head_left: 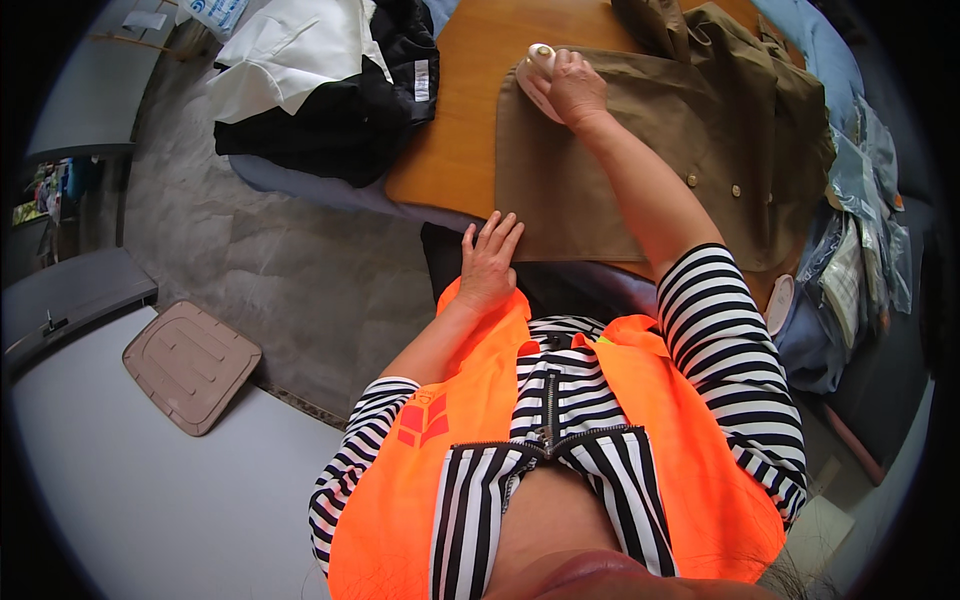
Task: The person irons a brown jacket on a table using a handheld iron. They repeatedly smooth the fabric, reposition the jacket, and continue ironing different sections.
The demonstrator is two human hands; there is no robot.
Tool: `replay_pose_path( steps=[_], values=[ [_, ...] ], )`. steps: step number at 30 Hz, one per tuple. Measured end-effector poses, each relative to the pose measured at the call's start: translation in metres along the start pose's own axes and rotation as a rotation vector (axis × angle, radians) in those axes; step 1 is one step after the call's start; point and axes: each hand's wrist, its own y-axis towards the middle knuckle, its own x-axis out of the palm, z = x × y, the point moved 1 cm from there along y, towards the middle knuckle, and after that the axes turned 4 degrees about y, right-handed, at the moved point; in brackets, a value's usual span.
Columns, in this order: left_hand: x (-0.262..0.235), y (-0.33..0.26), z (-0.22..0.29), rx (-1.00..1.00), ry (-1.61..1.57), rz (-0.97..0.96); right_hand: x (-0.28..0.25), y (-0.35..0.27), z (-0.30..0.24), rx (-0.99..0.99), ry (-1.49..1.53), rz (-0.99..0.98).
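While the left hand point(487, 265) rests, fingers extended and gripping nothing visible, at the near left corner of the brown garment point(620, 190), that garment lies spread on a wooden table point(455, 125). Plastic-wrapped packages point(865, 175) sit right. Farther off, the right hand point(577, 90) curls round a white handheld tool point(530, 85) at the garment's far left corner.

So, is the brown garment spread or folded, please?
The brown garment is mostly spread: its left part lies flat, its far right bunches up.
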Motion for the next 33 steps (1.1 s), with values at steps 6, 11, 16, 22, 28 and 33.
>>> replay_pose_path(
  steps=[6, 11, 16, 22, 28, 33],
  values=[
    [-0.011, 0.009, 0.005, 0.000, 0.002, 0.051, 0.003, 0.014, 0.016, 0.023, -0.023, 0.014],
    [-0.028, 0.058, 0.000, 0.047, -0.158, 0.267, 0.000, 0.009, 0.016, -0.029, 0.008, 0.087],
    [-0.020, 0.141, -0.021, -0.054, -0.311, 0.314, -0.009, -0.006, 0.012, -0.181, 0.089, 0.039],
    [0.009, 0.137, -0.021, 0.023, 0.081, 0.342, -0.009, -0.006, 0.010, -0.329, 0.162, 0.038],
    [0.016, 0.133, -0.022, 0.009, 0.148, 0.295, -0.001, 0.006, 0.004, -0.240, 0.147, 0.026],
    [0.016, 0.135, -0.019, -0.006, 0.205, 0.281, 0.005, 0.021, 0.013, -0.060, 0.054, 0.093]
  ],
)
